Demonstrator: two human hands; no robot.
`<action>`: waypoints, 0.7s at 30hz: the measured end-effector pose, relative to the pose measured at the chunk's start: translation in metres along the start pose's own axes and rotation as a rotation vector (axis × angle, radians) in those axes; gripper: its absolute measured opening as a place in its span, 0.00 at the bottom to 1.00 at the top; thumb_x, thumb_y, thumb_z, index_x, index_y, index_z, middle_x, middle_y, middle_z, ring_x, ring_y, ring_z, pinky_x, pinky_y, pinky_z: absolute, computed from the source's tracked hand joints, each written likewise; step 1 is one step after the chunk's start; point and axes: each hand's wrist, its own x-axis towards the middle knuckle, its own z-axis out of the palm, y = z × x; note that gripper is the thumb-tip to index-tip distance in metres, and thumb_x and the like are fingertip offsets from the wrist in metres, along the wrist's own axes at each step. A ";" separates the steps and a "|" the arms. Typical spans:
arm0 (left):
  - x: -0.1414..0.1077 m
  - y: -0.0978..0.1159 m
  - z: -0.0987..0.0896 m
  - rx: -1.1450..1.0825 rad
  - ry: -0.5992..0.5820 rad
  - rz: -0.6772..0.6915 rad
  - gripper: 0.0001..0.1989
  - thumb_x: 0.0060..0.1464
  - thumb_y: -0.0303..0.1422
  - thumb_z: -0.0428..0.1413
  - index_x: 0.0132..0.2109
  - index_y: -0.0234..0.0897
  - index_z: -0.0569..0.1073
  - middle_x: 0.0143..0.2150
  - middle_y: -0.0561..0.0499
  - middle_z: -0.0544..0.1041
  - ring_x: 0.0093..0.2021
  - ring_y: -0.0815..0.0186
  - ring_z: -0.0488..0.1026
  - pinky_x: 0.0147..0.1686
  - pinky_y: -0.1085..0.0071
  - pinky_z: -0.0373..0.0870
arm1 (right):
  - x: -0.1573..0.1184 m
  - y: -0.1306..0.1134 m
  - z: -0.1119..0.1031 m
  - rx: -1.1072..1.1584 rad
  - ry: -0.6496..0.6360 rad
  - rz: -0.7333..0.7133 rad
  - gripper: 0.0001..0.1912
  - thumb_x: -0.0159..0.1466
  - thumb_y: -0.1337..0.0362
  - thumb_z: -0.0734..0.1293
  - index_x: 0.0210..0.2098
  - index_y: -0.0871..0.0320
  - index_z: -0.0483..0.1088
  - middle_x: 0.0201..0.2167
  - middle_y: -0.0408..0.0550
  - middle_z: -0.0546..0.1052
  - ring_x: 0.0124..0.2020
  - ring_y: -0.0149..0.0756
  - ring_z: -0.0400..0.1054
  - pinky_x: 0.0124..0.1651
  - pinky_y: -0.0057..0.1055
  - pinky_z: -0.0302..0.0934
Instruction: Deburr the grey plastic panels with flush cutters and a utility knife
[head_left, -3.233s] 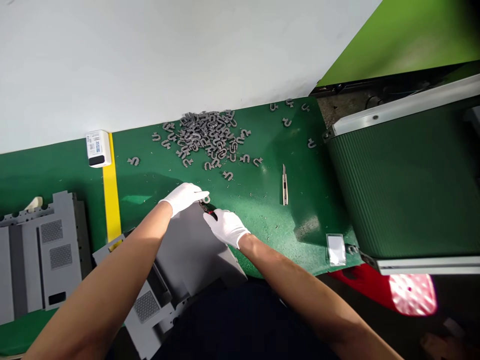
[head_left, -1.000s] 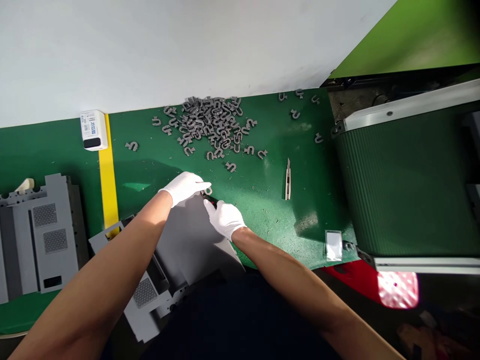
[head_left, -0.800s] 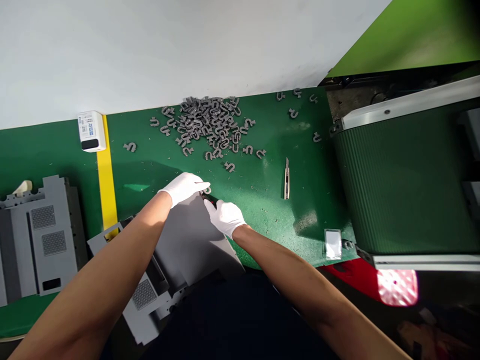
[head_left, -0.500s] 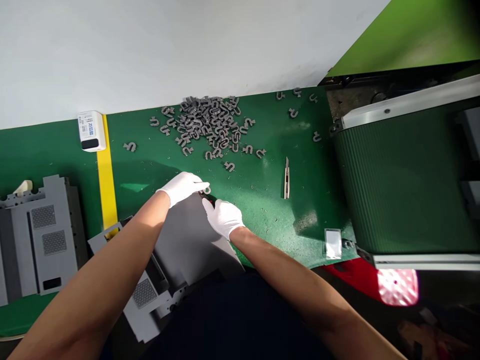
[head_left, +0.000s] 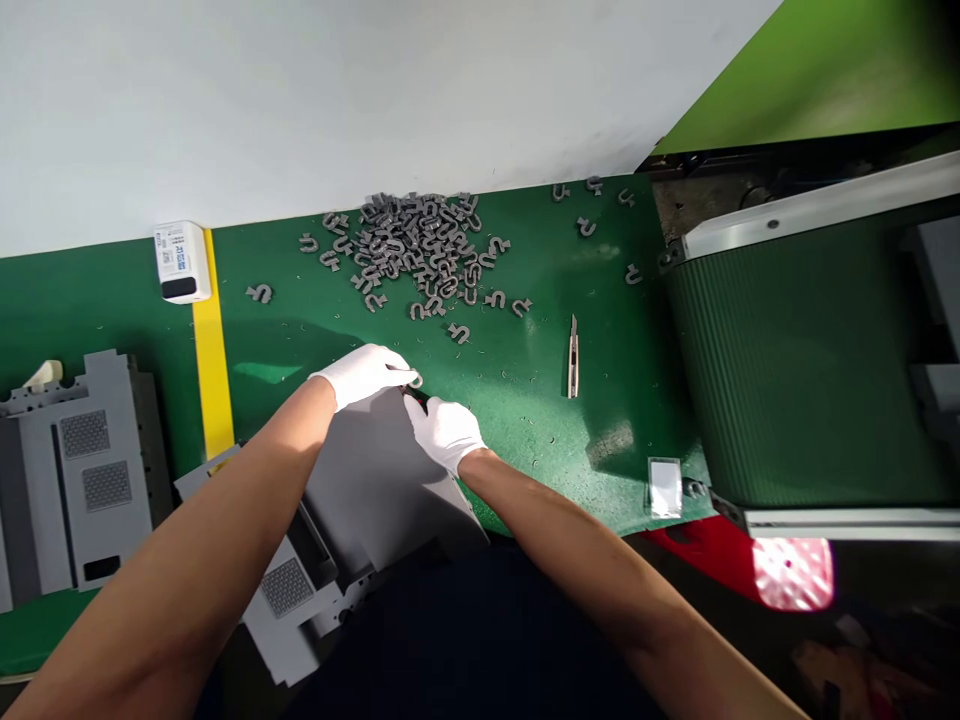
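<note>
Gripping black-and-red side cutters (head_left: 415,400) in a clenched right gloved hand (head_left: 442,435); left gloved hand (head_left: 361,375) pinches a grey plastic loop (head_left: 415,380) at the edge of a near grey panel (head_left: 375,470). A slipped cut could gouge the panel. Farther: utility knife (head_left: 573,358), right; heaped U-shaped grey clips (head_left: 420,250), far.

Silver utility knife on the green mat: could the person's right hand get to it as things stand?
Probably yes. The white-gloved right hand lies near the silver utility knife; only green mat with small scraps lies between, though the hand is at a small black-and-red tool.
</note>
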 end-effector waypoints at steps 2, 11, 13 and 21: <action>0.001 0.000 0.002 -0.002 0.016 -0.005 0.19 0.58 0.50 0.60 0.41 0.41 0.87 0.44 0.48 0.84 0.41 0.59 0.74 0.41 0.65 0.66 | -0.003 0.002 -0.004 0.014 -0.028 0.016 0.36 0.76 0.39 0.51 0.45 0.61 0.78 0.41 0.61 0.84 0.47 0.53 0.80 0.51 0.42 0.68; 0.004 -0.010 -0.019 -0.495 0.720 -0.176 0.35 0.64 0.53 0.52 0.72 0.44 0.60 0.65 0.41 0.74 0.55 0.54 0.75 0.49 0.61 0.73 | -0.060 0.062 -0.038 0.374 -0.068 0.179 0.38 0.73 0.33 0.47 0.37 0.54 0.75 0.33 0.51 0.82 0.32 0.42 0.75 0.36 0.35 0.66; -0.004 -0.008 -0.017 -0.252 0.670 -0.273 0.31 0.65 0.57 0.47 0.63 0.40 0.69 0.56 0.37 0.78 0.52 0.49 0.76 0.48 0.57 0.71 | -0.070 0.084 -0.042 0.336 0.060 0.223 0.34 0.74 0.36 0.50 0.38 0.54 0.75 0.35 0.51 0.82 0.33 0.42 0.75 0.36 0.34 0.65; -0.048 0.004 0.006 0.003 0.504 -0.371 0.15 0.57 0.47 0.52 0.28 0.44 0.64 0.28 0.48 0.73 0.30 0.56 0.70 0.30 0.63 0.61 | -0.090 0.167 -0.043 -0.280 0.513 0.355 0.24 0.72 0.47 0.65 0.48 0.63 0.77 0.44 0.61 0.80 0.45 0.52 0.76 0.47 0.41 0.65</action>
